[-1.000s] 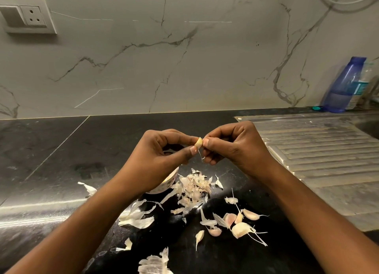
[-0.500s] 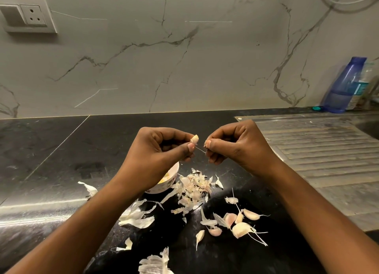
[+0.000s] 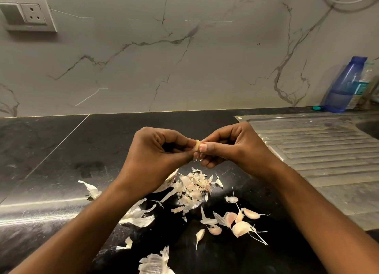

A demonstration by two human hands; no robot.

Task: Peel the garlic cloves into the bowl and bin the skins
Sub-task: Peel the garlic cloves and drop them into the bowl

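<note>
No text can be read; the bottle label (image 3: pixel 360 88) is too blurred.

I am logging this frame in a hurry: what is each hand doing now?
Left hand: closed, fingers pinch the clove.
Right hand: closed, fingers pinch the same clove.

**Around my grips**

A clove (image 3: pixel 197 145) sits between my left grip (image 3: pixel 155 152) and right grip (image 3: pixel 231 148), above the bench (image 3: pixel 51 150). The bowl (image 3: pixel 167 184) lies under the left grip, skins (image 3: pixel 194 188) below both, whole cloves (image 3: pixel 243 228) nearer me, drainboard (image 3: pixel 317 150) to the right.
</note>
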